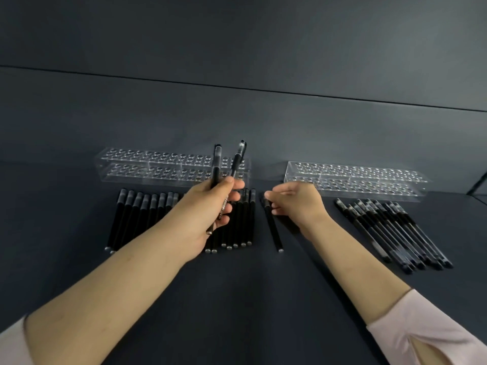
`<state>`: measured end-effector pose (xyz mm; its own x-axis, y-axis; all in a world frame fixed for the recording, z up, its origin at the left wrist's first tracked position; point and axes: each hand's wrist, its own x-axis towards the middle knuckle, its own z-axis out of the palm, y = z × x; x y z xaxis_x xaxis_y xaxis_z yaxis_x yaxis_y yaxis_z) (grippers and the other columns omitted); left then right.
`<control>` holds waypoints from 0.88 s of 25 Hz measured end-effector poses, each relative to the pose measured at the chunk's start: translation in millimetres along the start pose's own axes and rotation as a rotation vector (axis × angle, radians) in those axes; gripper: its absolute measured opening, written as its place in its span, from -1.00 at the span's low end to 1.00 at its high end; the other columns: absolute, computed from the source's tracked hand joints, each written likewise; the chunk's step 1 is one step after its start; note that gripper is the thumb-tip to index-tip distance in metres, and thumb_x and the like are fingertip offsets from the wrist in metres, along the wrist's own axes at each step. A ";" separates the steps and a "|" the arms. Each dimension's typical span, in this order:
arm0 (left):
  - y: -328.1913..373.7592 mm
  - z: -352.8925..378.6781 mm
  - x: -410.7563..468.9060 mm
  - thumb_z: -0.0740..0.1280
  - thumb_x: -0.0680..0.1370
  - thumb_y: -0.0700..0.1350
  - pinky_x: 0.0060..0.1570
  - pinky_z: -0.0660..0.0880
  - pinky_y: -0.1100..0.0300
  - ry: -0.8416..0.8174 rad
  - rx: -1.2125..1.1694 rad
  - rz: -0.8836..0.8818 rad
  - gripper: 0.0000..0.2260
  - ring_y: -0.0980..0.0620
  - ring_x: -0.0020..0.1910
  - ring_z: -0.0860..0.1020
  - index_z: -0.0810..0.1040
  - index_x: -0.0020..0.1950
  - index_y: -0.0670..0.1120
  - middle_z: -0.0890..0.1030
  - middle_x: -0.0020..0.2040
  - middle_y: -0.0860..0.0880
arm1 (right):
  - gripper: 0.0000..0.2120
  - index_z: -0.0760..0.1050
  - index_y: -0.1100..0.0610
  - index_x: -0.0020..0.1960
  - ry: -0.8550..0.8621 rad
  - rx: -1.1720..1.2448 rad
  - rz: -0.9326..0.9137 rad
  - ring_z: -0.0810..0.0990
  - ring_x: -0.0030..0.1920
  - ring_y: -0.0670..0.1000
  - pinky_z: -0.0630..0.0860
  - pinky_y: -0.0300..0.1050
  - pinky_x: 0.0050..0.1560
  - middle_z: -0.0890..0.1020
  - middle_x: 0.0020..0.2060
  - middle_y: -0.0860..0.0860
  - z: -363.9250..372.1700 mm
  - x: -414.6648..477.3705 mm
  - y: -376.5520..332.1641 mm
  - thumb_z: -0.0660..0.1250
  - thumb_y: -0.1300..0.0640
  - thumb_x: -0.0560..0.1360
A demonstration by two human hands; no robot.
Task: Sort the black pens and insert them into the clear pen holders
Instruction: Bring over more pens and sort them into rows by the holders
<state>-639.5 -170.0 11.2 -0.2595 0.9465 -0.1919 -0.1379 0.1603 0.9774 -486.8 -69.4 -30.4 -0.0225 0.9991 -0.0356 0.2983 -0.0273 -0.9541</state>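
Two black pens (216,167) stood gripped in the left hand (210,206), before the left holder (147,177) near the worktop's (250,299) far edge; the right hand (297,204) pinched a lone pen (274,230) lying flat. Better, I thought, to seat each pen straight down one hole.

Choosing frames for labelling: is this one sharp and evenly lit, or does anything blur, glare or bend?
Head view: dim, wall brighter upper right; wide-angle stretches the forearms; left hand's pens look slightly soft; right hand's pen and pen rows merge with the dark table; holders show only as faint glints.
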 end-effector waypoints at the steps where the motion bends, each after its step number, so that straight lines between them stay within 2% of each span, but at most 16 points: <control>1: -0.9 -1.6 1.5 0.22 0.65 -0.05 -0.35 0.38 0.31 0.009 0.021 0.007 -0.80 0.15 -0.33 0.38 0.64 0.03 -0.03 0.50 -0.20 0.04 | -0.90 0.56 0.17 -0.09 -0.022 0.003 -0.002 0.61 -0.39 -0.01 0.64 -0.06 -0.08 0.63 -0.22 0.08 2.5 -0.8 -0.6 0.46 0.23 0.43; 4: -2.0 -3.5 2.8 0.24 0.64 -0.08 -0.33 0.38 0.34 0.007 0.004 0.010 -0.81 0.15 -0.32 0.35 0.64 0.07 -0.06 0.44 -0.19 0.03 | -0.87 0.55 0.23 0.00 -0.098 0.057 0.002 0.63 -0.35 -0.02 0.64 -0.08 -0.04 0.61 -0.21 0.08 7.1 -5.7 -2.8 0.42 0.29 0.46; 7: -3.1 -1.8 2.7 0.26 0.63 -0.09 -0.33 0.41 0.37 -0.018 -0.021 0.013 -0.81 0.16 -0.33 0.39 0.64 0.10 -0.10 0.47 -0.22 0.04 | -0.84 0.50 0.31 0.09 -0.145 0.183 0.006 0.59 -0.28 -0.03 0.64 -0.23 -0.18 0.55 -0.26 0.09 5.6 -11.1 -5.1 0.35 0.35 0.51; 10: -5.4 -2.0 4.4 0.31 0.60 -0.09 -0.36 0.46 0.39 -0.015 -0.029 0.023 -0.83 0.17 -0.35 0.42 0.65 0.08 -0.12 0.49 -0.25 0.04 | -0.91 0.54 0.25 0.02 -0.134 0.167 -0.047 0.56 -0.26 -0.04 0.63 -0.25 -0.23 0.55 -0.22 0.08 3.2 -14.1 -10.0 0.29 0.32 0.54; 13: -8.5 -0.7 5.1 0.35 0.57 -0.09 -0.32 0.50 0.36 -0.026 -0.009 0.029 -0.82 0.16 -0.34 0.46 0.64 0.09 -0.15 0.54 -0.24 0.03 | -0.90 0.59 0.16 -0.04 -0.148 0.187 -0.118 0.54 -0.26 -0.08 0.56 -0.29 -0.28 0.62 -0.18 0.04 -0.3 -15.5 -18.2 0.29 0.24 0.56; 17: -12.3 3.3 1.7 0.36 0.56 -0.11 -0.28 0.53 0.32 -0.110 0.060 0.014 -0.85 0.16 -0.35 0.51 0.65 0.06 -0.13 0.61 -0.25 0.02 | -0.93 0.59 0.14 -0.03 -0.293 0.346 -0.058 0.58 -0.26 -0.09 0.52 -0.26 -0.26 0.64 -0.22 -0.01 -3.3 -21.7 -25.2 0.34 0.18 0.54; 19: -13.5 5.7 0.3 0.35 0.57 -0.08 -0.27 0.56 0.31 -0.146 0.093 0.024 -0.86 0.16 -0.34 0.56 0.65 0.02 -0.11 0.64 -0.26 0.02 | -0.97 0.57 0.15 -0.04 -0.319 0.449 -0.013 0.59 -0.29 -0.08 0.53 -0.26 -0.29 0.63 -0.21 0.03 -4.8 -21.9 -27.3 0.35 0.21 0.53; 22: -14.6 10.8 0.4 0.27 0.61 0.01 -0.23 0.58 0.24 -0.152 0.112 0.117 -0.76 0.10 -0.31 0.64 0.62 0.02 -0.14 0.67 -0.25 -0.02 | -0.98 0.53 0.15 -0.07 -0.306 0.585 0.028 0.58 -0.32 -0.06 0.55 -0.26 -0.29 0.66 -0.25 0.05 -15.3 -18.8 -31.7 0.34 0.25 0.52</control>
<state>-627.3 -168.9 -2.2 -0.1194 0.9904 -0.0696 -0.0062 0.0694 0.9976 -481.2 -86.8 5.0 -0.3178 0.9461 -0.0629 -0.2634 -0.1518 -0.9527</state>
